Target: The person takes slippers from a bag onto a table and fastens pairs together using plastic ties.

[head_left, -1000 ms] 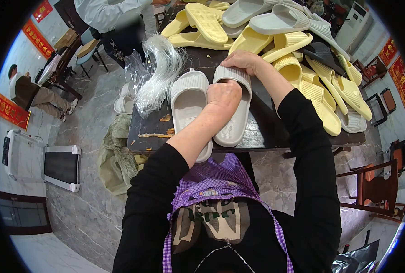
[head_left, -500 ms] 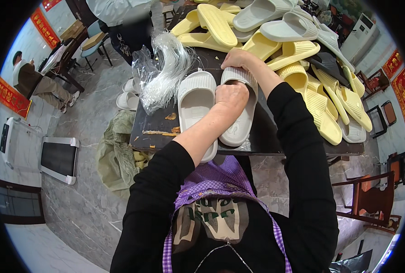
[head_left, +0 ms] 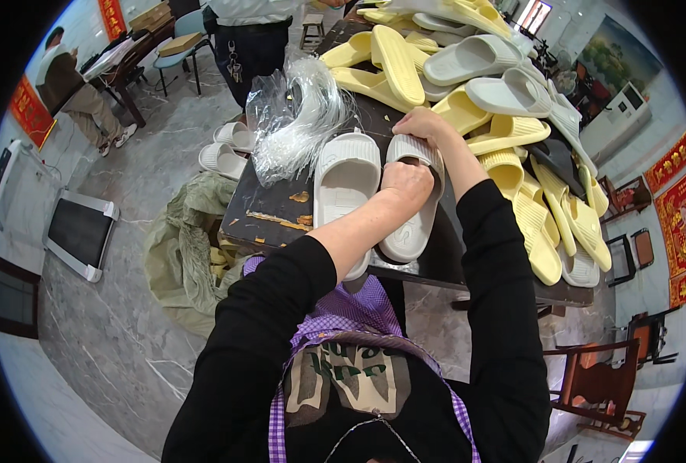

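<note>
Both the left hand (head_left: 407, 183) and the right hand (head_left: 420, 123) are clamped on a white slipper (head_left: 414, 208) near the bench's (head_left: 277, 212) front edge.

Dark surface (head_left: 273, 220), worn patches. On it: two white slippers (head_left: 347, 181) side by side, clear bag bundle (head_left: 293, 116), heap of yellow and grey slippers (head_left: 505, 147) behind.

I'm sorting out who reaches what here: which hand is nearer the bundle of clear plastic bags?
Left. The left hand rests mid-slipper, nearer the clear plastic bags; the right hand grips the white slipper at its toe, farther right.
</note>
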A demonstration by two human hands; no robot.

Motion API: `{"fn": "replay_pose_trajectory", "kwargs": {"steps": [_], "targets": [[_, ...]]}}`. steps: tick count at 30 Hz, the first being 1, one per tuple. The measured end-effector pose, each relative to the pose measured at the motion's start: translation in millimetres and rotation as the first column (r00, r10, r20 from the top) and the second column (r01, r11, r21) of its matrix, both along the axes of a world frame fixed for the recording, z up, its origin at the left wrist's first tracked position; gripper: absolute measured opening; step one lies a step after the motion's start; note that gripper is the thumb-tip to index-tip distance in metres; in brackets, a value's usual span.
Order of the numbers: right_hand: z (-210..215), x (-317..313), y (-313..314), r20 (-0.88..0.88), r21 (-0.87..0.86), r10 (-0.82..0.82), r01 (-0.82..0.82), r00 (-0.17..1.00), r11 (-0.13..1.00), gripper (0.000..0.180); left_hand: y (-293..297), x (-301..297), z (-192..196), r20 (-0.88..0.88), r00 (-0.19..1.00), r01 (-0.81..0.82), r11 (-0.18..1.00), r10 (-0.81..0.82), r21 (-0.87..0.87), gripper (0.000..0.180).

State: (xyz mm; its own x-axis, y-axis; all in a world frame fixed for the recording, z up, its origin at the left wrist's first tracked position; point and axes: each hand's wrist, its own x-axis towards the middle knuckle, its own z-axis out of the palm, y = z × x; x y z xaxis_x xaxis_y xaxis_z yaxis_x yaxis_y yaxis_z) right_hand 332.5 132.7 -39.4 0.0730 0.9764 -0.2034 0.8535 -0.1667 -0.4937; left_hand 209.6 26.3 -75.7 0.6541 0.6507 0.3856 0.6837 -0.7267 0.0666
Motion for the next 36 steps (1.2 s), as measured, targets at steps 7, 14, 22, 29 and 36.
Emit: {"fn": "replay_pose_trajectory", "kwargs": {"steps": [7, 14, 22, 29, 36], "targets": [[-8, 11, -1, -0.416, -0.061, -0.140, 0.126, 0.899, 0.990, 0.025, 0, -2, 4, 0.001, 1.000, 0.005, 0.999, -0.005, -0.052, 0.012], [-1, -14, -17, -0.164, 0.193, -0.041, 0.073, 0.986, 0.979, 0.015, -6, -16, 6, 0.024, 1.000, 0.020, 0.999, -0.019, -0.032, 0.009], [-18, 13, -19, -0.606, 0.309, 0.005, 0.229, 0.796, 0.923, 0.010, -57, -97, 44, 0.180, 0.952, 0.183, 0.931, -0.249, 0.317, 0.003], [3, 5, -46, -0.611, 0.139, -0.018, 0.130, 0.791, 0.982, 0.008, -54, -144, 26, 0.287, 0.956, 0.013, 0.981, -0.069, 0.194, 0.002], [7, -18, -55, -0.608, 0.053, 0.030, 0.003, 0.793, 0.999, 0.008, -29, -147, 16, 0.603, 0.337, 0.633, 0.300, 0.723, -0.713, 0.008]]}}
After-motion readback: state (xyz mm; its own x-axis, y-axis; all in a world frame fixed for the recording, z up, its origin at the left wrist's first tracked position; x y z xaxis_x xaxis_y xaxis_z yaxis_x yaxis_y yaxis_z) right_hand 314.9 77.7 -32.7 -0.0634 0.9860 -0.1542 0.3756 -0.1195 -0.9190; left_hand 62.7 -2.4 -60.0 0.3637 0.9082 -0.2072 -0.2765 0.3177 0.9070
